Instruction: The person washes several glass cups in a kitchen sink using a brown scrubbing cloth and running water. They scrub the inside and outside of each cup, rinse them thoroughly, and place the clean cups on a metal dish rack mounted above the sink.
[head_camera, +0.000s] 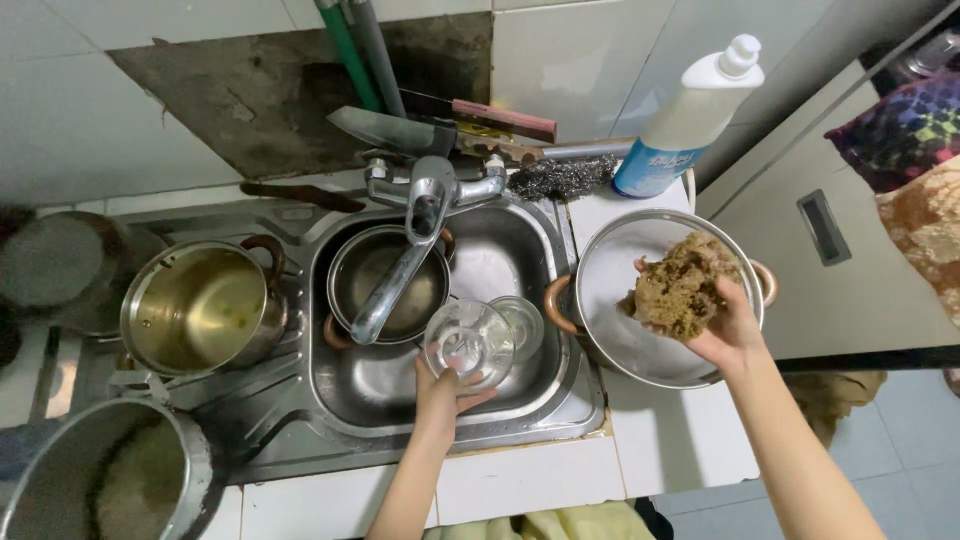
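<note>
— Where are our fingers sitting right now?

— Our left hand is curling its fingers around the near side of a clear glass, clamping it and holding it tilted over the sink basin, just under the spout of the faucet. Our right hand is closing its fingers around a brownish sponge, keeping it above the big steel bowl on the tiled counter.

— Is water running?

— We are not seeing any stream from the spout, and we cannot tell whether the glass is soapy yet.

— So how far along are we judging the washing?

— Early, we are thinking. The sponge and the glass are well apart, so no scrubbing is happening on that glass. A second glass is lying in the basin just beside ours, and a steel pot is sitting behind it under the faucet.

— And outside the basin?

— A pot with a yellowish film is waiting on the drainboard, another pot nearer us. A dish soap bottle and steel wool are standing behind the sink.
</note>
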